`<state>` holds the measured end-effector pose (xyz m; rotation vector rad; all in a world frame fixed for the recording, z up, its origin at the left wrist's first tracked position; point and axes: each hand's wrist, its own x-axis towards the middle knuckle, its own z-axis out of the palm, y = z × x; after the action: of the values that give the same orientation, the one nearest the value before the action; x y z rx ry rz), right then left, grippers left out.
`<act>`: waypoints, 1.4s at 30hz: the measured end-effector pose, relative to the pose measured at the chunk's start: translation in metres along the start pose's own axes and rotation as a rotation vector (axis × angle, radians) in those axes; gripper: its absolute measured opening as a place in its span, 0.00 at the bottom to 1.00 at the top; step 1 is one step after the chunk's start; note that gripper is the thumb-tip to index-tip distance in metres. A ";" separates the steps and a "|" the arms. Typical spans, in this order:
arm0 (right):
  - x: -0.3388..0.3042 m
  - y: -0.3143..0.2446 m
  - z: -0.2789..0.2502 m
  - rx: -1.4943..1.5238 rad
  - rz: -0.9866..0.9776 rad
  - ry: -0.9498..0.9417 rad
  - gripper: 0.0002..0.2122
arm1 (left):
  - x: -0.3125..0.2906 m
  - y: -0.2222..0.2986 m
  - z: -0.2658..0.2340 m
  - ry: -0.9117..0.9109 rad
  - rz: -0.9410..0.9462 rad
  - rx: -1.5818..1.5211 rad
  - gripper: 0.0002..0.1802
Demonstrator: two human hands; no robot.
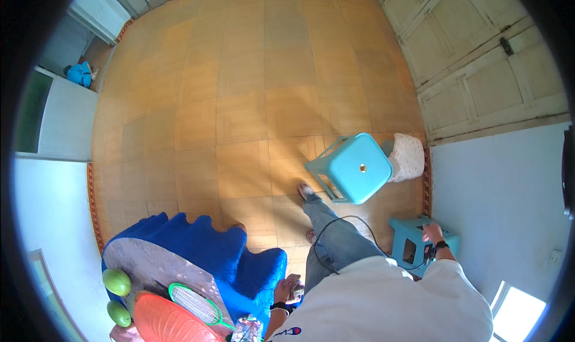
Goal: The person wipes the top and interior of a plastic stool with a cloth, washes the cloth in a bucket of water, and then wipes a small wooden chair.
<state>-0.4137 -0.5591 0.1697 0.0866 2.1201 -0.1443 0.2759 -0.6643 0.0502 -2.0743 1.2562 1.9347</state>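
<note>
My left hand (286, 289) hangs beside the blue-draped table, a dark band at its wrist. Its fingers are curled round a small pale thing that is too small to name. Out to the right, my right hand (432, 233) is over a low teal stool (402, 246), with a dark watch on the wrist. Its fingers look apart, and nothing shows in them; whether they touch the stool I cannot tell. A thin black cable (349, 217) loops across my legs between the two sides. Ahead of me to the right stands a taller teal plastic stool (362, 171).
A patterned pale bundle (407, 157) sits behind the taller stool, by the wall. On the table's grey top (153, 257) are green round fruits (117, 281), a red-orange dome-shaped thing (171, 319), a green-framed racket (194, 304) and a shiny packet (247, 329). Cream panelled doors (497, 93) line the right.
</note>
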 end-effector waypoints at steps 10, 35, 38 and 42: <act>-0.064 -0.296 0.110 -0.616 -0.494 -0.071 0.11 | 0.093 0.244 -0.184 0.248 0.217 0.199 0.22; -0.219 -0.550 0.497 0.212 0.113 -0.452 0.08 | 0.514 0.715 -0.768 -0.409 0.384 1.185 0.22; -0.210 -0.640 0.508 0.201 0.101 -0.466 0.09 | 0.539 0.813 -0.795 -0.022 0.574 1.208 0.23; -0.131 -0.734 0.448 -0.255 -0.212 -0.139 0.09 | 0.566 0.913 -0.776 -0.043 0.636 0.154 0.21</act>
<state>-0.0550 -1.3488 0.0981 -0.2917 1.9879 -0.0036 0.3338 -1.9820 0.1786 -1.6720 2.1722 1.9709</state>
